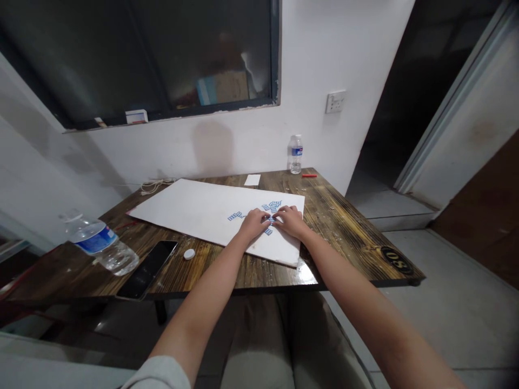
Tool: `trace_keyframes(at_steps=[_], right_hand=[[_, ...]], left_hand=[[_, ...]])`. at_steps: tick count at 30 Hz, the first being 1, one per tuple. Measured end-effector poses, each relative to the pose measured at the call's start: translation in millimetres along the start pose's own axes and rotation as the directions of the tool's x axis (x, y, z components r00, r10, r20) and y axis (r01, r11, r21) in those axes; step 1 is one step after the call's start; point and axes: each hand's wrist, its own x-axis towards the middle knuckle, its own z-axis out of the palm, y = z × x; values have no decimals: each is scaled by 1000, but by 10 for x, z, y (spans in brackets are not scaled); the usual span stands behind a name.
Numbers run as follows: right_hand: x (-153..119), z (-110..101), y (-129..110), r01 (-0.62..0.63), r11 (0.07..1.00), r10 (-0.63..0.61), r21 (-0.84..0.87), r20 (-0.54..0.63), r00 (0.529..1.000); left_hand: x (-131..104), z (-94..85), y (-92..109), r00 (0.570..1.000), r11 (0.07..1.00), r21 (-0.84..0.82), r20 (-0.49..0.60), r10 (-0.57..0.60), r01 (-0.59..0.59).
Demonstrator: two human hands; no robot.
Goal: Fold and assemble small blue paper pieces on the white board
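Note:
On a white board lie several small blue pieces, flat and ladder-like with pale gaps. Their exact kind is too small to make out. My left hand and my right hand meet over the board's right part, fingertips pinched on one small blue piece between them. The fingers partly cover it. More blue pieces lie left of my left hand, and another blue piece sits just below the fingertips.
The board rests on a dark wooden table. At left are a large water bottle, a phone and a white cap. Toward the wall are a cable, white paper, a small bottle and a red stick-like item.

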Motion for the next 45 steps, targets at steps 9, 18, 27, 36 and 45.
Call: trace_keyframes(at_steps=[9,18,27,36,45], right_hand=[[12,13,6,-8,1000,9,-17,15,1000],[-1,16,8,13,1000,-13,-8,32,999],[3,26,8,17,1000,-17,7,-8,1000],[54,7,26,3,980,18,201,-102,995],[75,11,44,72,946,-25,315,-152,988]], left_hand=[[-1,12,-16,1000,1000,19,19,-14,13],[-14,-3,18,1000,1000,12,14,-13,12],[-7,-12,63,999,979,-200,-29,-45,39],[-14,-33,122,987,922,-370,-63,-147,113],[18,16,78,986,893,-443,-104,-133,74]])
